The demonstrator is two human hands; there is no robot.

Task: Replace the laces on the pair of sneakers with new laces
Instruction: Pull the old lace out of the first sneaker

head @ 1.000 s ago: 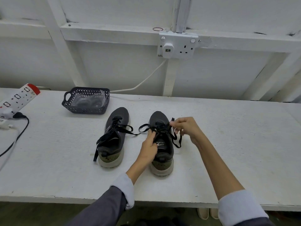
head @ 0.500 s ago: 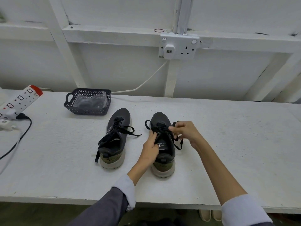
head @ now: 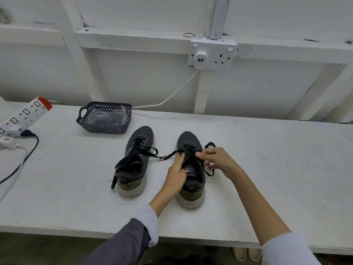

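Trailing cable (head: 28, 150): black, it ran over the far-left part of the white surface (head: 267, 169) from a white power strip (head: 24, 115) with a red end.
Basket (head: 104, 129): dark and perforated, it stood behind and left of the shoes, with clear plastic packets (head: 107, 118) inside.
Left sneaker (head: 137, 169): dark upper, olive heel, pale sole, toe pointing away. No hand touched it, and its loose lace (head: 133, 159) spilled over both sides.
Left hand (head: 176, 175): its fingers lay along the left eyelet edge of the right sneaker (head: 192, 196) while the thumb curled in by the tongue, gripping that side.
Right sneaker: it stood on the surface just beside its pair, toe away, between the two hands.
Black lace (head: 172, 154): it was threaded in the right sneaker. One end stretched left over the surface, and loops showed behind and below the right hand (head: 217, 159).
Right hand: fingers curled, its thumb and forefinger pinched the black lace over the upper eyelets.
Wall socket (head: 212, 54): a white double one sat on the wall above, with one plug in.
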